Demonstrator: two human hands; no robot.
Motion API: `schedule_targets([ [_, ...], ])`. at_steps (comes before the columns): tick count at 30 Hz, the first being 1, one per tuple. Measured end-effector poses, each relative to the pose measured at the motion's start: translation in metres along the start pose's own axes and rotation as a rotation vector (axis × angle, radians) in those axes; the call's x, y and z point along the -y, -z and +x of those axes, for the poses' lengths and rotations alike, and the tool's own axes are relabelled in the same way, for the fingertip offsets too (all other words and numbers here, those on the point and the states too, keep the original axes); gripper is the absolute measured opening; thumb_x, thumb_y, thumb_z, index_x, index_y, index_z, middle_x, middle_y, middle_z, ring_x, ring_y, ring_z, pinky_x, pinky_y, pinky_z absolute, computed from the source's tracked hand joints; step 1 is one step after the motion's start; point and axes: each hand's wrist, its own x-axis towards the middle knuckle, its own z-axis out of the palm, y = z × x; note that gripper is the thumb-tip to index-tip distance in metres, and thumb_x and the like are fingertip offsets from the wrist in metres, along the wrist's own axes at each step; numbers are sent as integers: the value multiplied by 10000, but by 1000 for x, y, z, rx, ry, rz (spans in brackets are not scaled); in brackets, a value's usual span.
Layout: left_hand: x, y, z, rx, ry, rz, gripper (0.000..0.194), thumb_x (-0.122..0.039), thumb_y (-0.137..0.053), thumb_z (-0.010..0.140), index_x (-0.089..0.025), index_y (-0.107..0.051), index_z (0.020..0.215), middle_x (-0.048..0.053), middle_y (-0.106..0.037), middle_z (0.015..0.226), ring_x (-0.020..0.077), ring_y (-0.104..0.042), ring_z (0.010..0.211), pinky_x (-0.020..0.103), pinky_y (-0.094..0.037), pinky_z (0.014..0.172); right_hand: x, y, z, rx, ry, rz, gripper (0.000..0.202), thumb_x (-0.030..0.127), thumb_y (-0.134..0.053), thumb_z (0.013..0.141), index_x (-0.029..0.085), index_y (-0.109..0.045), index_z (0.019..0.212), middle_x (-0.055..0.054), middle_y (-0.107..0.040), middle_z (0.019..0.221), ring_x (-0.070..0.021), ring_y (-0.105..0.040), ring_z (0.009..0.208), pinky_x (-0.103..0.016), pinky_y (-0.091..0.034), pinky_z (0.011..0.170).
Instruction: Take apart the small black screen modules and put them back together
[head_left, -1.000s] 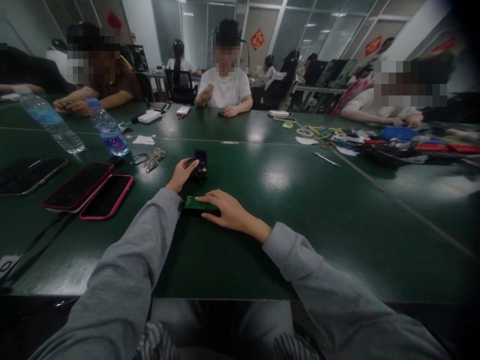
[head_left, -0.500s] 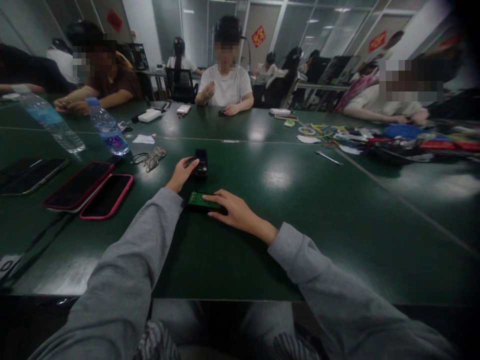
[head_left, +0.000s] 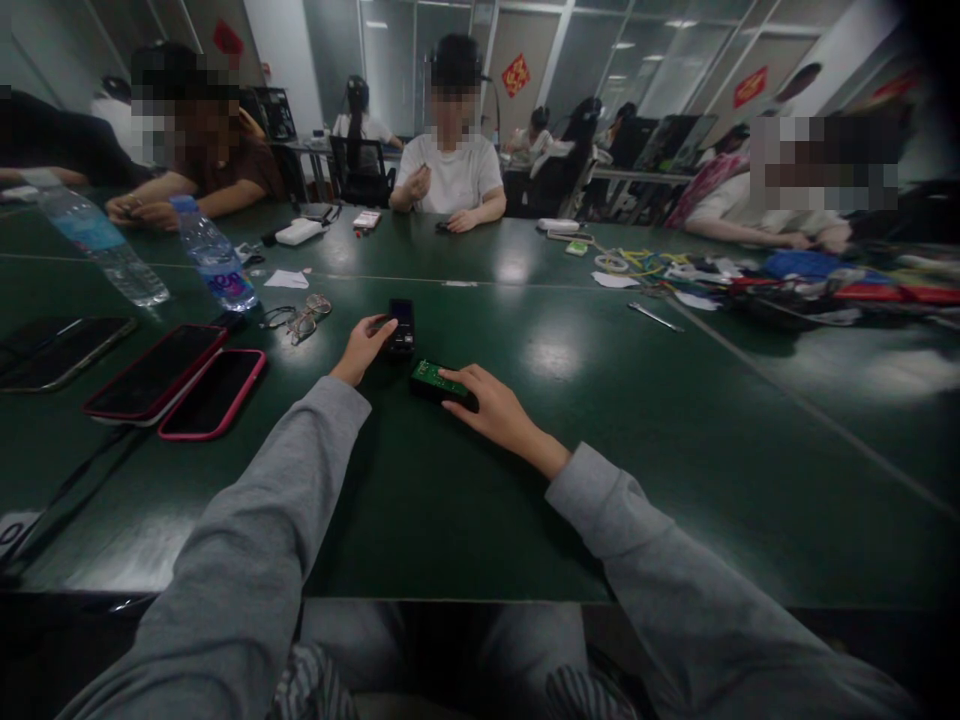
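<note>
Left hand (head_left: 364, 350) holds black device (head_left: 403, 316); apart, at its five o'clock, right hand (head_left: 493, 405) clasps green circuit board (head_left: 427, 373), which is better gripped by edges.

Dim rm, glare on tabletop (head_left: 675, 480)

Overhead lt is reflected as hazy patches; streaks are caught in glass panels (head_left: 394, 70); soft shadows are cast beside sleeves (head_left: 255, 510); L bottles (head_left: 216, 260) are skewed by wide-angle distortion; bkgd is slightly blurred, top R corner blacked out
</note>
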Motion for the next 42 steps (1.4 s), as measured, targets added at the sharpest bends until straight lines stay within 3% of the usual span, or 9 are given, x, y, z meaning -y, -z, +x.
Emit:
schedule_targets([
  [6, -1, 1, 0, 11, 8, 4, 530, -401, -752, 803, -140, -588, 1235, 113, -695, 1056, 177, -680, 883, 304, -534, 805, -10, 1, 3, -81, -125, -73, 496, 411, -538, 931, 285, -498, 1409, -100, -580, 1179, -264, -600, 1024, -447, -542, 853],
  [10, 0, 1, 1, 20, 6, 6, 549, -421, -754, 796, -138, -585, 1236, 116, -696, 1068, 171, -678, 875, 277, -528, 761, -33, -2, 8, -196, -276, -183, 523, 383, -517, 909, 215, -506, 1405, -140, -552, 1155, -296, -594, 1021, -484, -544, 862],
  [17, -2, -1, 0, 56, 16, 41, 589, -419, -779, 772, -131, -579, 1246, 118, -697, 1045, 172, -678, 863, 287, -527, 774, -69, -11, 18, -314, -334, -202, 566, 324, -481, 888, 155, -453, 1428, -183, -487, 1225, -316, -556, 1128, -534, -503, 986],
  [27, -6, -4, -4, 96, 71, 119, 641, -438, -773, 775, -142, -549, 1298, 130, -703, 1014, 205, -692, 849, 338, -542, 793, -78, -13, 34, -300, -370, -150, 580, 321, -477, 897, 119, -422, 1438, -209, -438, 1297, -336, -545, 1190, -538, -499, 998],
  [32, -9, -5, -7, 114, 80, 200, 615, -479, -743, 795, -148, -563, 1280, 129, -707, 1003, 198, -684, 807, 321, -530, 741, -83, -15, 33, -389, -410, -35, 711, 338, -555, 846, 81, -325, 1467, -241, -391, 1380, -342, -477, 1305, -532, -435, 1086],
  [37, -11, -6, -8, 106, 85, 210, 580, -462, -751, 789, -149, -589, 1250, 112, -710, 943, 199, -679, 778, 320, -524, 729, -88, -18, 33, -418, -393, 14, 727, 359, -586, 834, 49, -328, 1439, -263, -425, 1410, -336, -430, 1363, -523, -356, 1153],
  [42, -13, -6, -9, 103, 85, 241, 569, -467, -736, 800, -150, -588, 1250, 99, -707, 952, 185, -676, 792, 302, -522, 741, -87, -16, 33, -423, -358, -3, 635, 332, -562, 857, 80, -375, 1409, -233, -477, 1389, -322, -485, 1319, -523, -393, 1125],
])
